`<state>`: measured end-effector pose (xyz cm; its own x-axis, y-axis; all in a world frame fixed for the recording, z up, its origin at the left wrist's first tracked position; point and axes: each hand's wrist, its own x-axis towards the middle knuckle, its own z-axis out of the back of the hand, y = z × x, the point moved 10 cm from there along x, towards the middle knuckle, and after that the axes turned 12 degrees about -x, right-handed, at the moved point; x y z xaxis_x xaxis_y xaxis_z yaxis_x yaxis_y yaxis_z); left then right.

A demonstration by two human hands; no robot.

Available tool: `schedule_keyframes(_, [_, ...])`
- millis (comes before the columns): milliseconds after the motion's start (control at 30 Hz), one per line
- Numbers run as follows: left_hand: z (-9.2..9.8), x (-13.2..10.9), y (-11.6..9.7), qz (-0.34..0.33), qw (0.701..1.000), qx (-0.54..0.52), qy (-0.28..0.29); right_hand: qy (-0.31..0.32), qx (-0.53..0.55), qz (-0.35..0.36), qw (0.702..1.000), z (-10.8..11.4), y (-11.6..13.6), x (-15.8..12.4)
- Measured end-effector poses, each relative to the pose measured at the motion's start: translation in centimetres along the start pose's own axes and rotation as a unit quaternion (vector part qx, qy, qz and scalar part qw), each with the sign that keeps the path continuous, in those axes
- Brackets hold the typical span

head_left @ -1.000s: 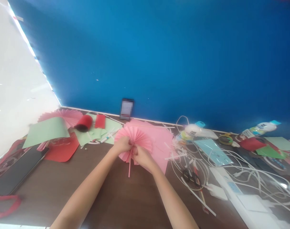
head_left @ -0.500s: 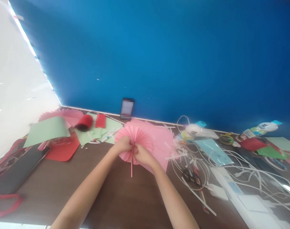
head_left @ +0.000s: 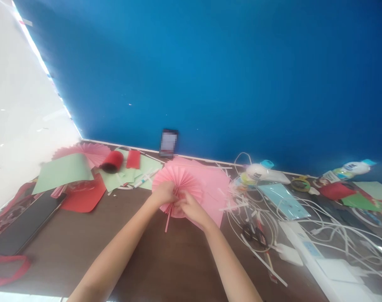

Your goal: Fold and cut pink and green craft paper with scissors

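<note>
Your left hand (head_left: 163, 193) and right hand (head_left: 191, 207) both pinch the pink pleated fan (head_left: 182, 179) at its hub, just above the brown table (head_left: 165, 260). Its stick (head_left: 167, 221) slants down-left (toward you). Pink sheets (head_left: 216, 188) lie behind it, and scissors (head_left: 253, 233) sit to your right.

Was lit brightly from the left, with a burned-out white wall (head_left: 17, 126), slight blur on the pink fan (head_left: 185, 178) and stretched shapes toward the edges.
</note>
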<state>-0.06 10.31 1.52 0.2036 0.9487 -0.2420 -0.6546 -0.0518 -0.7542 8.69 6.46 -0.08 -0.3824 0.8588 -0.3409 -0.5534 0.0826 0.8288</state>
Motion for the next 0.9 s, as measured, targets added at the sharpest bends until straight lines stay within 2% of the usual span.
schedule_keyframes(100, [-0.1, -0.3, -0.3, -0.008, 1.0, 0.025, -0.003, -0.01, -0.019, 0.029, 0.999, 0.6, 0.6, -0.8])
schedule_keyframes(167, [0.0, -0.5, -0.6, -0.02, 0.999, 0.033, -0.005, -0.078, -0.094, 0.094, 0.988, 2.4, 2.1, -1.3])
schedule_keyframes(233, [0.3, -0.8, -1.3, -0.048, 0.998, 0.038, -0.008, -0.166, -0.196, 0.164, 0.952, 4.3, 4.0, -1.9])
schedule_keyframes(300, [0.8, -1.2, -2.5, -0.103, 0.993, 0.049, -0.02, -0.219, -0.289, 0.218, 0.906, 5.2, 5.5, -2.3])
schedule_keyframes(367, [1.7, -1.7, -4.0, -0.165, 0.983, 0.064, -0.043, -0.225, -0.352, 0.258, 0.871, 5.1, 6.3, -2.3])
schedule_keyframes(433, [2.4, -2.1, -5.1, -0.211, 0.973, 0.078, -0.061, -0.207, -0.388, 0.282, 0.853, 4.7, 6.7, -2.1])
schedule_keyframes(567, [2.8, -2.6, -6.0, -0.257, 0.957, 0.115, -0.069, -0.209, -0.412, 0.27, 0.845, 4.9, 6.8, -1.6])
schedule_keyframes(767, [2.3, -3.1, -6.8, -0.315, 0.935, 0.144, -0.072, -0.185, -0.391, 0.223, 0.873, 5.6, 6.2, -1.0])
schedule_keyframes(900, [2.0, -3.4, -7.4, -0.359, 0.92, 0.136, -0.076, -0.186, -0.417, 0.243, 0.856, 5.6, 6.5, -0.8])
